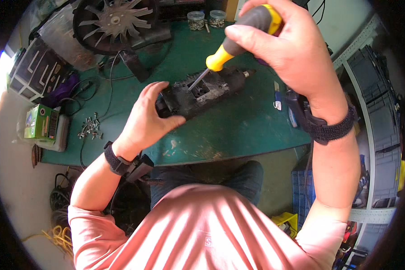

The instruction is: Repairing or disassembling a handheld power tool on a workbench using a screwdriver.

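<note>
My right hand (292,54) grips a yellow and black screwdriver (219,58), tilted down and left, its metal shaft reaching into an opening on a black elongated housing (211,103); the exact tip contact is hard to make out. The housing lies on the green bench with a silver fitting (245,74) at its right end. My left hand (146,119) holds the housing's left end, thumb along its near side and fingers over the top. A small pile of screws (91,127) lies to the left, and a blue and white tool (277,96) lies to the right.
Behind stand a fan (114,20) and two tubs of hardware (196,20). On the left are a parts organizer (33,72), cables and a green box (40,121) on the bench (211,144). Grey bins (373,90) line the right side; a blue crate (301,189) sits below.
</note>
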`<control>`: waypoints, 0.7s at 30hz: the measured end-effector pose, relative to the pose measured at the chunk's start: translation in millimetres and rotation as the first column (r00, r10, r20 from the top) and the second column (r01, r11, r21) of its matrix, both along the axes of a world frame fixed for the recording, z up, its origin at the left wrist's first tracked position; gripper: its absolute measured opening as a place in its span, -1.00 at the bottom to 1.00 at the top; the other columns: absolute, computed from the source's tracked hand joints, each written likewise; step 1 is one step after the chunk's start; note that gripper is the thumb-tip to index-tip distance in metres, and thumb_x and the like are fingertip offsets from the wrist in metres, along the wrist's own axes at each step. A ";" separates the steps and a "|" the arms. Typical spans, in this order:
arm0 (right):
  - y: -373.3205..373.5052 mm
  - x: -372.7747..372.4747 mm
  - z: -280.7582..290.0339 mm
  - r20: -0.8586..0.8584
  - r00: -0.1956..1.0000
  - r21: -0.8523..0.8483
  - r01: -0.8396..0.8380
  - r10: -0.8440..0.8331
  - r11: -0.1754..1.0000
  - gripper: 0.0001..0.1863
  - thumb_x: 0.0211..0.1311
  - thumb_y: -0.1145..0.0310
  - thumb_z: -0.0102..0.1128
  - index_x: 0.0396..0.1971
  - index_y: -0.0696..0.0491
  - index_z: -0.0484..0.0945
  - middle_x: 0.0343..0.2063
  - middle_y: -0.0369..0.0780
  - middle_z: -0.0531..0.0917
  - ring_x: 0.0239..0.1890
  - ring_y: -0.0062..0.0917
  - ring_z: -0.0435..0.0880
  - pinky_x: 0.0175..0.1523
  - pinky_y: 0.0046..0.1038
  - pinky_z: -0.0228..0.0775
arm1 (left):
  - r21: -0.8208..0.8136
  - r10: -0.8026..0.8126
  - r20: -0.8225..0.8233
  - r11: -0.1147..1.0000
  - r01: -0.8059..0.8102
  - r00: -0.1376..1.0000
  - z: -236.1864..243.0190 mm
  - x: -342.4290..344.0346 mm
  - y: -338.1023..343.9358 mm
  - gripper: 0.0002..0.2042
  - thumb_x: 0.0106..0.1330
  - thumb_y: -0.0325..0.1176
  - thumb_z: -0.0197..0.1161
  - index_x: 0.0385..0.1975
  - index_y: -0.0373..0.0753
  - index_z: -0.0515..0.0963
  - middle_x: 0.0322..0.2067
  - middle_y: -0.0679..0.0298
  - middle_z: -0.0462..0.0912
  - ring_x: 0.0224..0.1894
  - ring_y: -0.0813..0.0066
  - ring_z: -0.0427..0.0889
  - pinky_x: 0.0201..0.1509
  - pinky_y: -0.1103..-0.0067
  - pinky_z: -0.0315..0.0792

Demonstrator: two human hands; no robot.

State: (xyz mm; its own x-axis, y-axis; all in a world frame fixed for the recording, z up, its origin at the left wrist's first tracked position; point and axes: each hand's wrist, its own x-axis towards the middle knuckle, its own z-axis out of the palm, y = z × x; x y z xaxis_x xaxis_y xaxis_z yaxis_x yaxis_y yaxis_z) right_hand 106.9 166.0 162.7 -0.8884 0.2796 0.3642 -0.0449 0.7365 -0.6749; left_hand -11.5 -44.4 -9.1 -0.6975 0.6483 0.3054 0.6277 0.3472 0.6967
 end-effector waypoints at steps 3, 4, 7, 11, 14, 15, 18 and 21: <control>6.2 16.5 -5.2 -0.078 0.994 -0.042 0.071 -0.074 0.997 -0.77 0.07 0.36 0.38 -0.40 0.19 0.55 -0.55 -0.26 0.61 -0.49 -0.63 0.58 -0.36 -0.57 0.40 | -0.141 -0.055 -0.252 0.990 0.020 0.966 -0.3 6.4 9.1 -0.18 -0.17 -0.36 0.57 0.19 -0.42 0.34 0.10 -0.04 0.46 0.13 0.10 0.50 0.25 0.40 0.38; 8.2 24.3 -4.6 -0.124 0.987 -0.097 0.091 -0.103 0.991 -0.81 0.04 0.42 0.38 -0.45 0.21 0.56 -0.56 -0.23 0.61 -0.50 -0.58 0.59 -0.37 -0.57 0.41 | -0.178 -0.070 -0.270 0.984 0.021 0.960 0.5 7.5 12.4 -0.15 -0.21 -0.34 0.57 0.19 -0.45 0.34 0.12 -0.09 0.43 0.12 0.02 0.50 0.22 0.38 0.41; 46.4 35.0 -37.1 -0.233 0.970 0.006 -0.066 0.066 0.998 -0.70 0.18 0.29 0.37 -0.18 0.11 0.53 -0.45 -0.36 0.56 -0.43 -0.74 0.54 -0.35 -0.68 0.40 | -0.182 0.018 -0.194 0.982 -0.054 0.981 7.9 10.4 15.2 -0.19 -0.19 -0.32 0.54 0.16 -0.46 0.37 0.09 -0.08 0.47 0.10 0.05 0.53 0.22 0.41 0.42; 52.5 53.7 -45.5 -0.243 0.969 0.024 -0.032 0.036 0.999 -0.69 0.18 0.28 0.38 -0.18 0.10 0.54 -0.44 -0.37 0.56 -0.42 -0.75 0.52 -0.32 -0.68 0.40 | -0.225 -0.012 -0.204 0.974 -0.035 0.979 8.8 1.0 13.7 -0.24 -0.16 -0.27 0.53 0.13 -0.42 0.43 0.06 -0.08 0.53 0.12 0.03 0.53 0.25 0.38 0.38; 58.1 64.4 -52.0 -0.256 0.966 -0.045 0.001 -0.013 0.999 -0.69 0.17 0.28 0.39 -0.17 0.10 0.54 -0.43 -0.36 0.57 -0.40 -0.75 0.54 -0.32 -0.69 0.43 | -0.210 -0.078 -0.274 0.978 0.020 0.959 10.9 -8.7 13.2 -0.30 -0.15 -0.25 0.51 0.05 -0.45 0.50 -0.11 -0.03 0.64 -0.05 0.12 0.64 0.13 0.42 0.47; 59.7 65.4 -54.9 -0.289 0.957 -0.099 0.003 -0.032 0.995 -0.72 0.14 0.32 0.40 -0.23 0.12 0.55 -0.47 -0.35 0.58 -0.42 -0.73 0.54 -0.31 -0.65 0.42 | -0.225 -0.069 -0.125 0.974 0.040 0.990 15.6 -11.2 12.9 -0.31 -0.15 -0.22 0.50 0.03 -0.47 0.51 -0.16 -0.07 0.65 -0.09 0.13 0.67 0.09 0.44 0.49; 65.4 69.5 -64.8 -0.331 0.941 -0.172 0.008 -0.065 0.985 -0.75 0.12 0.36 0.41 -0.29 0.14 0.55 -0.49 -0.35 0.60 -0.44 -0.71 0.54 -0.30 -0.63 0.42 | -0.260 -0.077 -0.073 0.964 0.055 0.994 19.6 -10.4 13.7 -0.33 -0.13 -0.19 0.48 -0.01 -0.50 0.53 -0.26 -0.09 0.68 -0.19 0.21 0.71 -0.02 0.49 0.52; 68.4 72.5 -73.5 -0.350 0.933 -0.196 0.011 -0.080 0.981 -0.74 0.14 0.34 0.41 -0.27 0.13 0.55 -0.46 -0.35 0.60 -0.42 -0.72 0.54 -0.29 -0.64 0.41 | -0.211 -0.064 0.022 0.975 0.067 0.998 15.3 -14.0 12.1 -0.34 -0.11 -0.18 0.48 0.00 -0.49 0.54 -0.33 -0.02 0.68 -0.28 0.32 0.71 -0.10 0.51 0.53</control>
State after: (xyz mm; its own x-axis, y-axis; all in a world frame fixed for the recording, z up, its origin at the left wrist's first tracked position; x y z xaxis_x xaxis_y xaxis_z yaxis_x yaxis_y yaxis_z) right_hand 179.4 234.5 89.2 -0.6951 0.4107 0.5900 -0.2763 0.6051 -0.7467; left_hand -25.5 -32.3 6.3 -0.6549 0.7414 0.1467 0.6441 0.4461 0.6213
